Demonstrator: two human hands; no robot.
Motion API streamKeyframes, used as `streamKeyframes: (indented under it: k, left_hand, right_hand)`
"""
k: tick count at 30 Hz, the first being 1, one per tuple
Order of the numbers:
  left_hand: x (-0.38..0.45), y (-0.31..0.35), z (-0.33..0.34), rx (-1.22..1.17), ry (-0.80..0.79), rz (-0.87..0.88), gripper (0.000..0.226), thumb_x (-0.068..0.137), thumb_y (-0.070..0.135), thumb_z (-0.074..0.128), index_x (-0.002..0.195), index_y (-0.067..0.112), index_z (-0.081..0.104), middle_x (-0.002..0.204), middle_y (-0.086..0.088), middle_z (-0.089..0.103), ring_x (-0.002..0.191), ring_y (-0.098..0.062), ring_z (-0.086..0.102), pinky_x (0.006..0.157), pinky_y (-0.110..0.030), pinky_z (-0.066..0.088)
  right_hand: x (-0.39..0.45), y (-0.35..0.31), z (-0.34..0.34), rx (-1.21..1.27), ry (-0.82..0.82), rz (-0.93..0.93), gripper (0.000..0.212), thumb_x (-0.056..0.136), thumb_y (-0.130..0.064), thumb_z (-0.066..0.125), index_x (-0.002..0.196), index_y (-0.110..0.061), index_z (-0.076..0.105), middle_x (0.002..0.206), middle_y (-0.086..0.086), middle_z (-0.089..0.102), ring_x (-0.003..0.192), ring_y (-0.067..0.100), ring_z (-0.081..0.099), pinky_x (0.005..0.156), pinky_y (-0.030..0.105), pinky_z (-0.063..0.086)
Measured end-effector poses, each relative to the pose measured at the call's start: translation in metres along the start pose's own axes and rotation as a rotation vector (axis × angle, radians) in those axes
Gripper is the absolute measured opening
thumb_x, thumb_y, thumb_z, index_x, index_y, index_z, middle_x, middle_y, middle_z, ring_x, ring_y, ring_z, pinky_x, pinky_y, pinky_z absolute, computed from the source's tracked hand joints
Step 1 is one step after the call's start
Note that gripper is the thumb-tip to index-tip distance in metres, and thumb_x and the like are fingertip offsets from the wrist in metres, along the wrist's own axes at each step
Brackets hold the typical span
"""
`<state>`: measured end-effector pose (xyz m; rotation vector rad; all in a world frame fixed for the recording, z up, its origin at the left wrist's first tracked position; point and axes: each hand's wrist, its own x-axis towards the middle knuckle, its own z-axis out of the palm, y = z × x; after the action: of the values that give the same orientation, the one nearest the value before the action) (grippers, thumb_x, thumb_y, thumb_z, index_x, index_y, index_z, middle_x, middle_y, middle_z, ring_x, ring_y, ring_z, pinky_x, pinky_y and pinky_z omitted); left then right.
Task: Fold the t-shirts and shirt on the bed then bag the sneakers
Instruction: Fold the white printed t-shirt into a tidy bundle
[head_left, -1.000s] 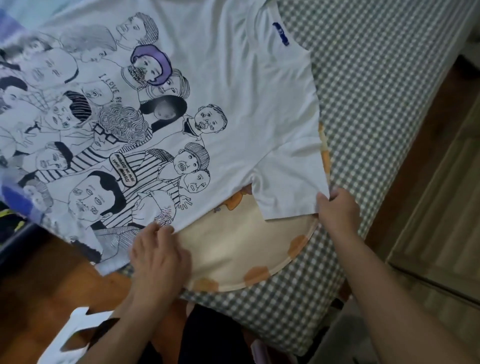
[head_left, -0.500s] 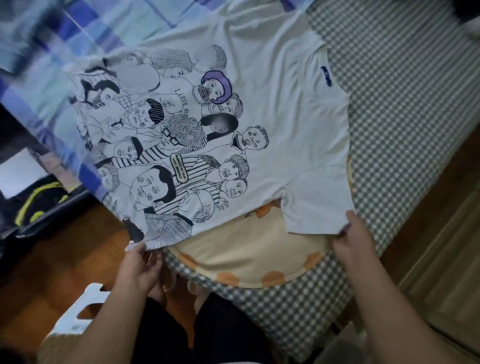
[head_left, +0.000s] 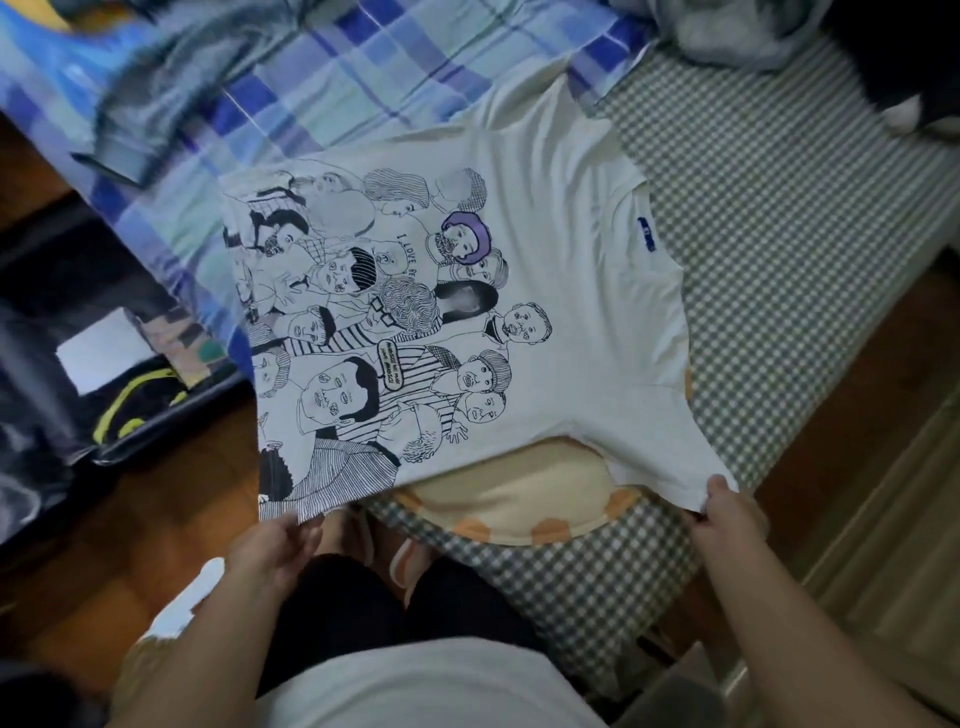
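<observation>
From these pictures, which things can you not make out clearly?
All in the head view:
- Cream cloth: mostly hidden under the t-shirt; its kind is unclear.
- Left hand fingertips: behind the t-shirt hem.
- Grey garment: blurred and cut by the top edge.
- Dark thing: cut by the top right corner.
- Blue label: text too small.
- Shoes: partly hidden by the bed and legs.

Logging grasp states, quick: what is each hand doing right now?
Left hand: pinches the white t-shirt at its bottom hem corner.
Right hand: grips the t-shirt's sleeve edge.
</observation>
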<state>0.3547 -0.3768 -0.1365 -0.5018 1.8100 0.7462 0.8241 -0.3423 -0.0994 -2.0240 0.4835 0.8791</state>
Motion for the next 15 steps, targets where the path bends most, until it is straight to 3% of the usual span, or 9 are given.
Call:
streamKeyframes:
  k: [2, 5, 9, 12, 15]
  left_hand:
    - [-0.008, -0.001, -0.014, -0.007, -0.036, -0.023, 0.029, 0.11, 0.012, 0.038, 0.136, 0.006, 0.048, 0.113, -0.018, 0.061, 0.085, -0.021, 0.069, 0.044, -0.024, 0.056]
    - [-0.026, 0.0, -0.026, -0.024, -0.096, -0.034, 0.019, 0.11, 0.016, 0.038, 0.101, 0.006, 0.051, 0.117, -0.018, 0.06, 0.101, -0.025, 0.063, 0.051, -0.026, 0.059]
    - [-0.042, 0.028, -0.026, -0.165, -0.169, 0.018, 0.016, 0.103, 0.013, 0.045, 0.089, 0.01, 0.053, 0.102, -0.017, 0.064, 0.085, -0.026, 0.069, 0.068, -0.032, 0.063]
    - [-0.053, 0.063, -0.01, -0.25, -0.208, 0.059, 0.019, 0.101, 0.01, 0.044, 0.085, 0.008, 0.055, 0.097, -0.016, 0.065, 0.09, -0.026, 0.068, 0.102, -0.039, 0.052]
    - [-0.068, 0.097, 0.012, -0.285, -0.237, 0.096, 0.021, 0.102, 0.008, 0.044, 0.085, 0.003, 0.054, 0.091, -0.018, 0.067, 0.092, -0.027, 0.067, 0.099, -0.037, 0.051]
  right_hand:
    - [-0.017, 0.008, -0.016, -0.038, 0.004, -0.001, 0.043, 0.1, -0.014, 0.061, 0.143, -0.012, 0.053, 0.141, 0.015, 0.055, 0.103, 0.029, 0.059, 0.085, 0.044, 0.054]
    - [-0.039, 0.012, -0.024, 0.0, -0.043, 0.021, 0.044, 0.1, -0.012, 0.06, 0.142, -0.009, 0.05, 0.134, 0.012, 0.055, 0.096, 0.026, 0.061, 0.066, 0.039, 0.056]
    - [-0.058, -0.016, 0.003, 0.066, -0.2, -0.019, 0.035, 0.1, -0.011, 0.059, 0.134, -0.008, 0.052, 0.128, 0.011, 0.055, 0.099, 0.025, 0.061, 0.052, 0.035, 0.061]
    - [-0.066, -0.048, 0.039, 0.127, -0.287, -0.023, 0.032, 0.102, -0.014, 0.057, 0.133, -0.006, 0.053, 0.126, 0.013, 0.059, 0.094, 0.021, 0.062, 0.056, 0.036, 0.056]
    - [-0.076, -0.085, 0.078, 0.141, -0.386, -0.08, 0.038, 0.102, -0.007, 0.053, 0.139, 0.004, 0.049, 0.108, 0.016, 0.06, 0.074, 0.009, 0.065, 0.049, 0.026, 0.055]
